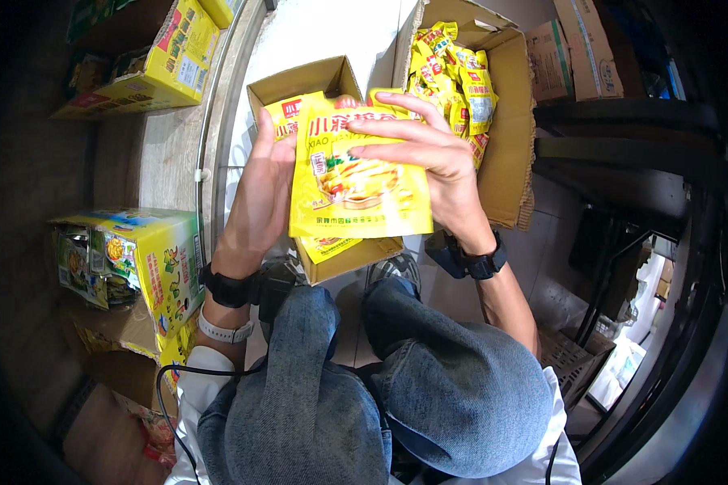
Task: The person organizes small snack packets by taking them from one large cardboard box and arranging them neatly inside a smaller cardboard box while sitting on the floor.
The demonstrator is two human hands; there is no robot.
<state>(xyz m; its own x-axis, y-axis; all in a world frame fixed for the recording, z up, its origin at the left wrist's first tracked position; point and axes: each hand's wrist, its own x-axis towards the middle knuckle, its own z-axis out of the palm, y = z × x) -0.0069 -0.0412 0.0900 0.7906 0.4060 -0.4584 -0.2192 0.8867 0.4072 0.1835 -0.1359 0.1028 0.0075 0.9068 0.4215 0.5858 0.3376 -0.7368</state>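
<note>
A yellow plastic food packet (364, 182), printed with a picture of shredded food in a bowl, is held up over a small open cardboard box (355, 257). My right hand (446, 154) grips it from the right, fingers spread across its upper front. At the packet's left edge is my left hand (264, 176), thumb raised; its fingers are partly hidden behind the packet, so its grip is unclear. Inside the small box lie similar yellow packets (330, 247), mostly covered by the held one.
A larger open carton (506, 127) of loose yellow packets (478, 91) stands to the right. On the left are a yellow display box (176, 57) and a green-yellow box (170, 267) of pouches. Dark shelving (613, 157) runs along the right. My knees (461, 388) are below.
</note>
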